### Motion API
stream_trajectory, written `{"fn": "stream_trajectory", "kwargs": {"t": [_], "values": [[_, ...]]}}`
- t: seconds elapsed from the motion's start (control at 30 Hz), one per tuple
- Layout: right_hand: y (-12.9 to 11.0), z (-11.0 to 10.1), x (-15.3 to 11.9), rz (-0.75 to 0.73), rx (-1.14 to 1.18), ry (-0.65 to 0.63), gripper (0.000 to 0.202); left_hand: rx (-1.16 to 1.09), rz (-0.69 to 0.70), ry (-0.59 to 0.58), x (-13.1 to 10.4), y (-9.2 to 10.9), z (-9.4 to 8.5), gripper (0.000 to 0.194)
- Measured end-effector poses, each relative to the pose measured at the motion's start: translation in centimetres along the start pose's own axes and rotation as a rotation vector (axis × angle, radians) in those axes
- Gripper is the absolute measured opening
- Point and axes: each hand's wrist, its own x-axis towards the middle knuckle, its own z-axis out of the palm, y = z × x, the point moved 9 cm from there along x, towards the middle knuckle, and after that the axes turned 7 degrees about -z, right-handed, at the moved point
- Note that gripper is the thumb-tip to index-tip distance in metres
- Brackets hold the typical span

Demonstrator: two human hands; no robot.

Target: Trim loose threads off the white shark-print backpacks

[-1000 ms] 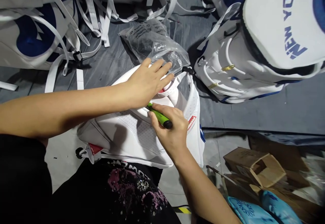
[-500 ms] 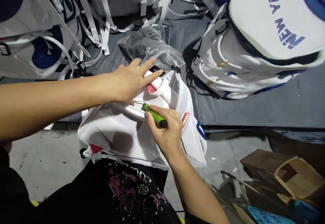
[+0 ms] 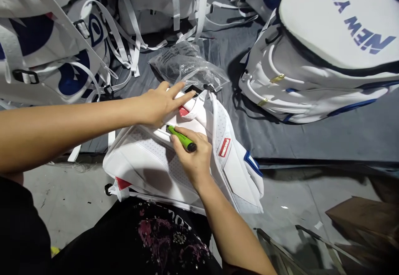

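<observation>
A white backpack (image 3: 143, 167) lies across my lap and the table's edge, its perforated strap panels facing up. My right hand (image 3: 196, 154) grips a green marker pen (image 3: 183, 138) with a black end. The pen's far tip meets the bag near a white piped seam; the exact contact is hidden. My left hand (image 3: 163, 102) presses on the bag's upper part with fingers spread, just beyond the pen. Beside those fingertips are a black tag (image 3: 192, 90) and a red patch (image 3: 183, 111). A small red label (image 3: 224, 147) sits on the right strap.
A crumpled clear plastic bag (image 3: 183, 61) lies behind the backpack on the dark-covered table (image 3: 299, 142). Stacked white-and-blue bags (image 3: 40, 38) stand at left, with straps trailing. Another white backpack (image 3: 280, 71) stands at right. A brown cardboard box (image 3: 358, 217) is on the floor.
My right hand has moved the marker pen a little left along the seam. The left hand stays on the bag. The camera view has shifted slightly.
</observation>
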Motion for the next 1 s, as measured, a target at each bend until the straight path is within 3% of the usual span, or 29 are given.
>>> {"fn": "stream_trajectory", "kwargs": {"t": [0.13, 0.33, 0.53, 0.67, 1.0], "values": [[-0.1, 0.0, 0.1, 0.002, 0.014, -0.043, 0.017, -0.074, 0.044, -0.011, 0.0, -0.9, 0.1, 0.119], [-0.6, 0.6, 0.3, -0.033, -0.013, -0.129, 0.017, -0.111, -0.013, -0.086, -0.2, -2.3, 1.0, 0.125], [-2.7, 2.7, -0.1, -0.166, 0.052, -0.214, 0.017, -0.188, -0.31, -0.062, -4.4, -5.6, 2.1, 0.123], [-3.2, 4.4, -0.6, -0.173, 0.085, -0.268, 0.016, -0.202, -0.344, -0.118, -6.4, -6.5, 3.4, 0.115], [-2.9, 5.8, 0.3, -0.168, 0.031, -0.335, 0.022, -0.293, -0.195, -0.158, -3.0, -8.0, 4.9, 0.118]]}}
